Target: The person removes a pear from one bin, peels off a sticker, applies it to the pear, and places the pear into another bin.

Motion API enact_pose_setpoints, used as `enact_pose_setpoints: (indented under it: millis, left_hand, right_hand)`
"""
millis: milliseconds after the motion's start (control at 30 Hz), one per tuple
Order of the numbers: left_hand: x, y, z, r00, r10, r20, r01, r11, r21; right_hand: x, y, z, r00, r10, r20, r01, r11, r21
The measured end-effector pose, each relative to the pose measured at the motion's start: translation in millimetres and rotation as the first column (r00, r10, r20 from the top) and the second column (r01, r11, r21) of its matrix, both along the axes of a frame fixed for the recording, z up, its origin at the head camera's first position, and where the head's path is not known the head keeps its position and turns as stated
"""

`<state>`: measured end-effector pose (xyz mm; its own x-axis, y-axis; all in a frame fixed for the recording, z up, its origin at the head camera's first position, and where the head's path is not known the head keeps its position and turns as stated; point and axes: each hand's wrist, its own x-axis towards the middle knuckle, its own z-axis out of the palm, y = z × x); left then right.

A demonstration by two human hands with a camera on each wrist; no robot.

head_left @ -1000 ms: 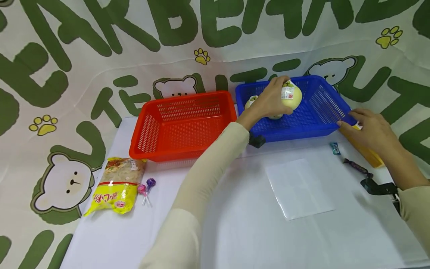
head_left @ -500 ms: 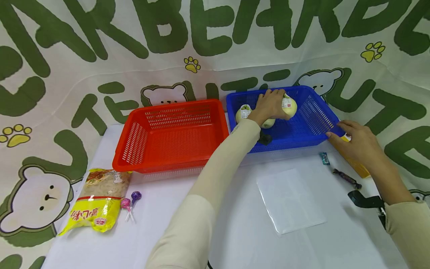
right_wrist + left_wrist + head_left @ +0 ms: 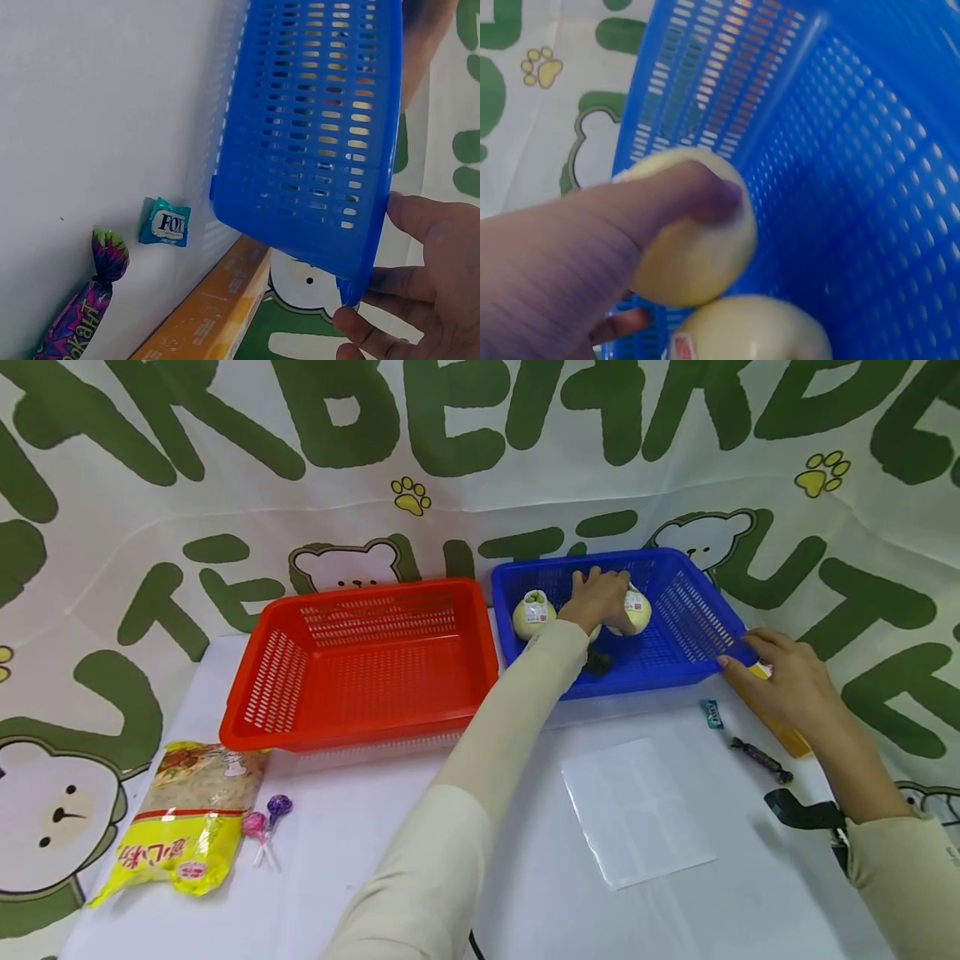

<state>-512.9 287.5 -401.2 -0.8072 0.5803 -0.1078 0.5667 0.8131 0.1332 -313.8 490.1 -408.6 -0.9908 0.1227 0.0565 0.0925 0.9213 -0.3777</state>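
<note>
My left hand [image 3: 595,600] reaches into the blue plastic basket [image 3: 656,679] at the back right and grips a pale yellow round fruit [image 3: 640,612] with a white label. In the left wrist view, the thumb lies across that fruit [image 3: 705,259], with another pale fruit [image 3: 754,330] beside it. A labelled fruit [image 3: 535,612] sits near the basket's left end. The middle fruit is mostly hidden by the arm in the head view. With thumb and fingers, my right hand [image 3: 787,681] holds the basket's right corner by the rim [image 3: 390,180].
Left of the blue basket stands a red basket [image 3: 397,727]. A yellow food bag [image 3: 183,827] and two lollipops [image 3: 267,818] lie front left. A clear plastic sheet [image 3: 637,810] lies in the middle. Candies [image 3: 759,757] and an orange box [image 3: 783,731] are on the right.
The left hand has lowered the fruit into the blue basket. The right hand has stayed on the basket's corner. The head view has shifted somewhat, moving the scene leftward.
</note>
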Motion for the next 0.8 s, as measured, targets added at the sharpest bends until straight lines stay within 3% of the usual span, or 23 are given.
enact_pose_setpoints:
  millis: [133,300,400,600,700,800]
  left_hand:
    - [4.6,5,0.6,0.999,0.003,-0.041,-0.005,0.999,-0.037]
    - [10.7,5,-6.8,0.999,-0.013,0.048,0.016,0.998,-0.059]
    - [12.4,-8,-8.0,0.994,-0.027,0.102,0.034,0.997,-0.072]
    - [19.8,-35,21.4,0.994,-0.09,0.066,0.091,0.996,-0.007]
    - [31.7,-62,39.4,0.994,-0.11,0.008,0.108,0.99,0.087]
    - [48.4,-99,52.5,0.99,-0.124,-0.063,0.135,0.965,0.224]
  right_hand:
    - [0.6,-1,3.4,1.0,0.009,-0.025,-0.009,1.0,0.007]
    - [3.7,-2,2.9,1.0,0.007,-0.023,-0.006,1.0,0.02]
    - [4.4,-10,-2.4,1.0,0.015,-0.008,-0.015,1.0,-0.003]
    - [6.6,-17,-4.1,1.0,0.015,-0.006,-0.015,0.999,-0.036]
    - [6.2,-14,-2.2,1.0,0.017,-0.006,-0.017,0.999,-0.042]
    - [5.2,-5,3.8,1.0,0.011,-0.011,-0.012,0.999,-0.034]
